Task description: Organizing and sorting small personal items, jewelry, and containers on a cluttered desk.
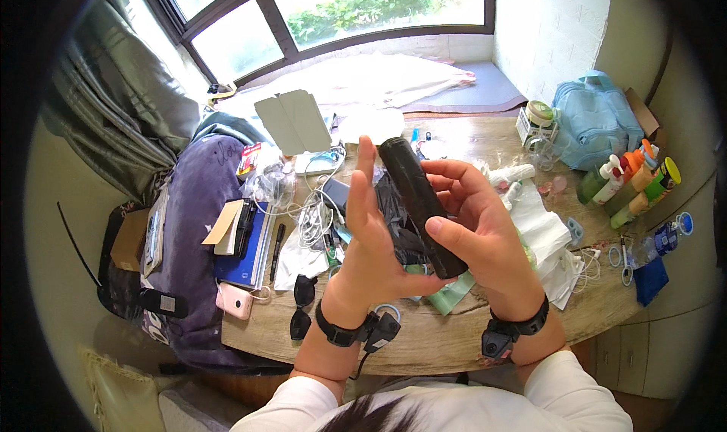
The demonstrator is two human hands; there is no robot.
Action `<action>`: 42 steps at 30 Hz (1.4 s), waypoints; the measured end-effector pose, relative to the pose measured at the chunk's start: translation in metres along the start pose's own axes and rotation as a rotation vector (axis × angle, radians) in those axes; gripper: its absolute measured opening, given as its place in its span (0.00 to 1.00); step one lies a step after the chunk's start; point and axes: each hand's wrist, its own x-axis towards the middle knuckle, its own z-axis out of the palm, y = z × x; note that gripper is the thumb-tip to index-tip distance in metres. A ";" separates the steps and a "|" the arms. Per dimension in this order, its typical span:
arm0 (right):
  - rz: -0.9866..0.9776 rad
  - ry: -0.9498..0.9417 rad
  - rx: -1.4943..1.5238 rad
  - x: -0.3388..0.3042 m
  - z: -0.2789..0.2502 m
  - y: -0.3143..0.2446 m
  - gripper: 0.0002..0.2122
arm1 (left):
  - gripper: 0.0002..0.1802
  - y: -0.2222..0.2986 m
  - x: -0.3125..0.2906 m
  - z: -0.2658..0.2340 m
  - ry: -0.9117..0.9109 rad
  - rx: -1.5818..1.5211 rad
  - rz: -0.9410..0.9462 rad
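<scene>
A black roll [421, 205], which looks like rolled plastic bags, is held above the middle of the table, tilted with its top leaning left. My right hand [473, 231] grips it from the right side, thumb across its front and fingers behind. My left hand [367, 239] is open beside it, fingers stretched upward and palm toward the roll. The left thumb reaches under the roll's lower end; whether it touches cannot be made out. Behind the roll lies crumpled black plastic [394, 220], partly hidden by my hands. A green plastic piece [450, 294] lies below.
On the left of the wooden table [485, 341] are tangled white cables [314, 224], a blue notebook [246, 254], sunglasses [302, 307] and a pink device [235, 301]. White tissues [541, 227], several bottles [632, 178] and a light-blue bag [598, 121] stand or lie on the right.
</scene>
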 end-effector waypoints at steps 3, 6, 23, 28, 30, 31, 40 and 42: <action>0.017 -0.009 -0.092 -0.001 0.005 -0.003 0.23 | 0.77 0.005 0.000 -0.003 -0.033 -0.041 -0.026; 0.032 -0.059 -0.059 0.002 0.004 0.002 0.22 | 0.78 0.011 0.000 -0.008 -0.018 0.049 -0.074; -0.388 -0.204 -0.757 0.003 0.019 0.020 0.40 | 0.68 0.026 0.000 -0.001 0.552 -0.222 -0.410; -0.274 0.080 -0.750 0.010 0.003 0.032 0.32 | 0.67 0.019 0.001 0.002 0.540 -0.346 -0.358; -0.379 0.109 -0.805 0.013 -0.001 0.032 0.30 | 0.67 0.022 0.001 0.001 0.529 -0.398 -0.384; -0.487 0.140 -0.859 0.014 -0.002 0.032 0.30 | 0.66 0.024 0.002 0.000 0.516 -0.451 -0.409; -0.612 0.281 -1.138 0.018 -0.015 0.021 0.29 | 0.70 0.035 0.002 0.011 0.468 -0.409 -0.484; -0.601 0.249 -1.170 0.015 -0.011 0.021 0.29 | 0.69 0.035 0.003 0.010 0.503 -0.412 -0.417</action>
